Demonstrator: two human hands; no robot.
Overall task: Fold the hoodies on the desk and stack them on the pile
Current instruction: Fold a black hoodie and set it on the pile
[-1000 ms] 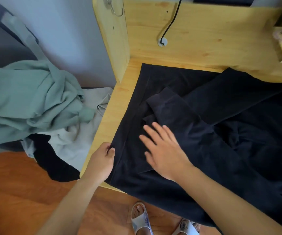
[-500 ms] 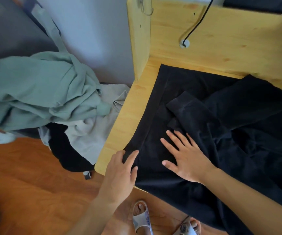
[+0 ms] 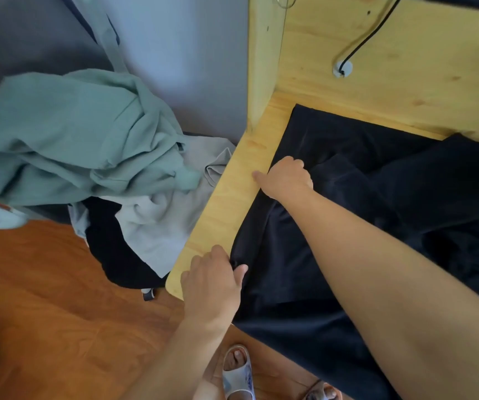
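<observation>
A black hoodie (image 3: 376, 197) lies spread over the wooden desk (image 3: 226, 203), its lower part hanging off the front edge. My left hand (image 3: 215, 278) pinches the hoodie's near left corner at the desk's front edge. My right hand (image 3: 287, 176) grips the hoodie's left edge farther back, fingers curled into the cloth, thumb on the bare wood. A sleeve is folded across the hoodie's middle.
To the left of the desk lies a loose heap of clothes: a green garment (image 3: 68, 134), a pale grey one (image 3: 157, 215) and a black one (image 3: 117, 249). The desk's side panel (image 3: 264, 62) and back wall with a cable (image 3: 365, 41) enclose the surface. Sandalled feet (image 3: 238, 370) stand below.
My right hand left the middle of the hoodie and moved to its left edge, curling onto the cloth. My left hand closed on the near corner. The camera swung left.
</observation>
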